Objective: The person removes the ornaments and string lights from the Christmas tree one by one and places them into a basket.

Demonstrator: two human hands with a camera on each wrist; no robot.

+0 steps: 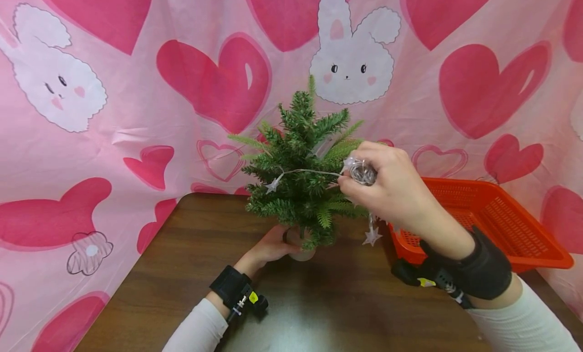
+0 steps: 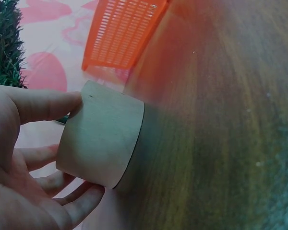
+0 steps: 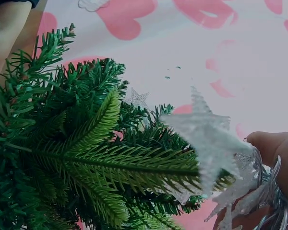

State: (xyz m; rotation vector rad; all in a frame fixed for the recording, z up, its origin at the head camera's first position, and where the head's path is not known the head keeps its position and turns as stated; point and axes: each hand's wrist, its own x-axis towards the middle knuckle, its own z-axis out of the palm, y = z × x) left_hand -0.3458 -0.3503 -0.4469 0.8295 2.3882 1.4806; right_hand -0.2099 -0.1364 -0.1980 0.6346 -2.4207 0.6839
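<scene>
A small artificial Christmas tree [image 1: 300, 174] stands upright on the table. My left hand [image 1: 275, 244] grips its pale round base [image 2: 103, 134], thumb on one side and fingers curled on the other. At the tree's right side my right hand [image 1: 387, 182] holds a coiled bundle of star string lights [image 1: 362, 170] between thumb and fingers. From the bundle a clear wire runs left across the front branches to a star [image 1: 273, 185]. Another star [image 1: 372, 236] dangles below the hand. Close up in the right wrist view, a blurred star [image 3: 201, 136] hangs before a light-green branch.
An orange-red plastic basket [image 1: 514, 220] with slotted walls stands on the right of the brown wooden table [image 1: 182, 271], partly behind my right forearm. A pink cloth [image 1: 191, 17] with hearts and rabbits hangs behind the table.
</scene>
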